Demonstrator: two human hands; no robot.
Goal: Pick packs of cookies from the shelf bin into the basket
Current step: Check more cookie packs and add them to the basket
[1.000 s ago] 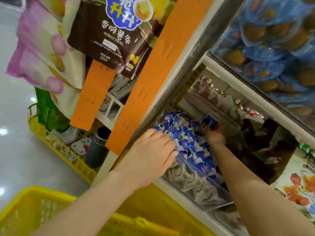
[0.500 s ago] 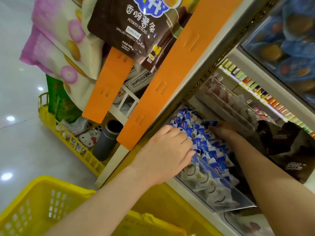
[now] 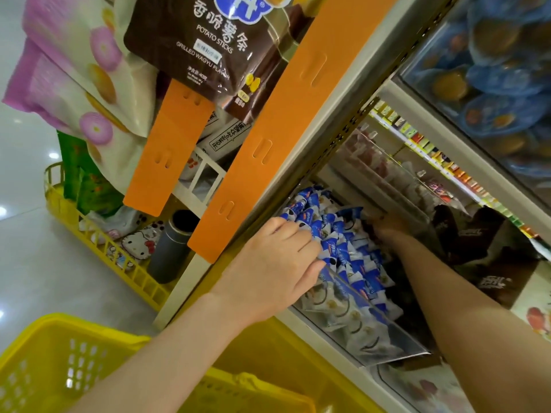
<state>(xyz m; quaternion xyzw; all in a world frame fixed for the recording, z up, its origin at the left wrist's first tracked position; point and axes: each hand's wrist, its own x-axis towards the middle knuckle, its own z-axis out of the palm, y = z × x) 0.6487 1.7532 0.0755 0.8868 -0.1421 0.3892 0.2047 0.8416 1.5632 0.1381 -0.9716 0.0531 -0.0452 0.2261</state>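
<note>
Several blue-and-white cookie packs [image 3: 354, 263] fill a clear plastic shelf bin [image 3: 396, 347]. My left hand [image 3: 277, 263] lies on the near left side of the pile, its fingers curled into the packs. My right hand [image 3: 387, 229] reaches deeper in the dim back of the bin, fingers pinching a blue pack [image 3: 351, 211] that sticks up from the pile. The yellow basket [image 3: 59, 350] sits below my left forearm at the bottom left; what it holds is not visible.
Orange strips [image 3: 268, 144] and hanging snack bags [image 3: 214, 52] crowd the shelf post above my left hand. A yellow floor rack [image 3: 98, 248] holds a grey cylinder [image 3: 170, 248] and cartoon-cat items. Brown packs [image 3: 489, 254] fill the bin to the right.
The view has shifted and closed in on the bin. My right hand has dropped lower, from holding a blue pack up to reaching among the packs. My left hand stays on the pile.
</note>
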